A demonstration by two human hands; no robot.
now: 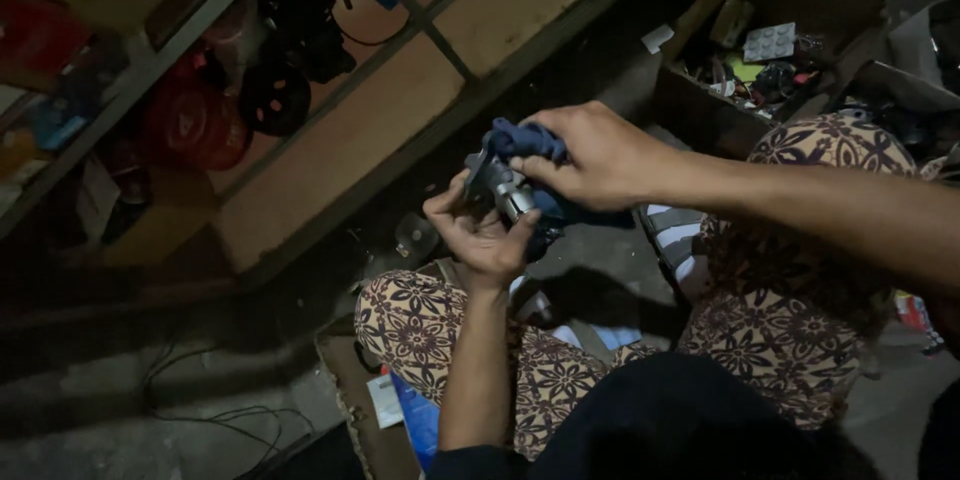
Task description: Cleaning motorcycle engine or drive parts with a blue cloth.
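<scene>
- A small grey metal part [503, 192] sits between both hands, above the person's lap; its exact kind cannot be made out in the dim light.
- A dark blue rag [527, 143] is draped over the part and hangs below it.
- The right hand [590, 155] presses the rag against the part, fingers curled and pinching the cloth.
- The left hand [478, 233] cups the part from beneath, palm up, fingers bent around it.
- Patterned trousers [775, 325] cover the folded knees below.
- A cardboard box [700, 110] of odd bits stands behind the right forearm.
- Shelving [330, 155] with a red helmet [190, 125] lies left.
</scene>
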